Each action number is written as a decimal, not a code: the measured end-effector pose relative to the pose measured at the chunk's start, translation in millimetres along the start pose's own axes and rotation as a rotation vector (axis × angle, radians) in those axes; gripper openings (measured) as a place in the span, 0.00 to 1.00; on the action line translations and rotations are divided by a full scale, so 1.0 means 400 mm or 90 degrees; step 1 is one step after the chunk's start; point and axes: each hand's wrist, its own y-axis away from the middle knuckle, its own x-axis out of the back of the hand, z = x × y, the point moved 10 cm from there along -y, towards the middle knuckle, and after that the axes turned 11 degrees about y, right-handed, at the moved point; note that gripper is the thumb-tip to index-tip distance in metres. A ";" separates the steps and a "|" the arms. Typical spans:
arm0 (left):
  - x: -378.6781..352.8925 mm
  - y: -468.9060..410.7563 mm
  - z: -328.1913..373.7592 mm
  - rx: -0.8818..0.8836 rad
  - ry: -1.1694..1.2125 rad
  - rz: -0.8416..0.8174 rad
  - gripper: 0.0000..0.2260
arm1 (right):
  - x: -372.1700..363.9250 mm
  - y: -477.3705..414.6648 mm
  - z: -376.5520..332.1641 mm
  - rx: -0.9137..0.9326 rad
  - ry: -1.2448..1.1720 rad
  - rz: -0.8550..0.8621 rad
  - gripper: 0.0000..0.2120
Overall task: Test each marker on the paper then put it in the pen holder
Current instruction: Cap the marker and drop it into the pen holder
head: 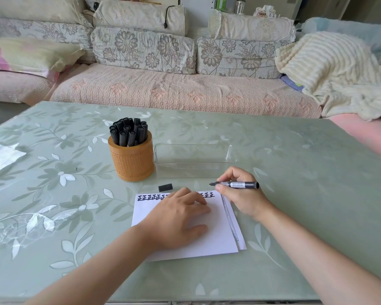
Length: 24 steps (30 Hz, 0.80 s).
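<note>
A white sheet of paper (216, 234) lies on the green floral table (295, 172), with a row of black marks along its top edge. My left hand (178, 219) rests flat on the paper, fingers spread. My right hand (238, 194) holds an uncapped black marker (238, 184) level just above the paper's top right corner, tip pointing left. The marker's black cap (165, 187) lies on the table just beyond the paper. An orange round pen holder (131, 159) stands behind, filled with several capped black markers (129, 130).
A clear plastic box (194, 160), holding nothing, sits right of the pen holder. Silvery foil or plastic (2, 157) lies at the table's left edge. A floral sofa (163, 84) with cushions and a cream blanket (330, 71) runs behind the table.
</note>
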 end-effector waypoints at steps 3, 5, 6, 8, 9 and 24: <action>-0.017 -0.008 0.013 -0.005 -0.006 -0.011 0.18 | -0.001 0.000 -0.042 0.028 0.032 -0.013 0.10; -0.011 -0.015 0.014 -0.004 0.003 -0.002 0.18 | 0.001 0.003 -0.070 0.046 0.029 -0.028 0.13; 0.001 -0.018 0.010 -0.001 0.005 0.011 0.17 | -0.001 0.006 -0.085 0.064 0.039 -0.044 0.15; 0.051 -0.025 -0.014 0.022 -0.004 0.066 0.16 | -0.009 0.011 -0.105 0.095 0.063 -0.087 0.22; 0.086 -0.025 -0.035 0.045 -0.013 0.108 0.14 | -0.014 0.011 -0.109 0.100 0.073 -0.108 0.27; 0.181 0.029 -0.261 0.361 -0.033 0.141 0.08 | -0.069 -0.002 -0.161 0.070 0.137 -0.198 0.13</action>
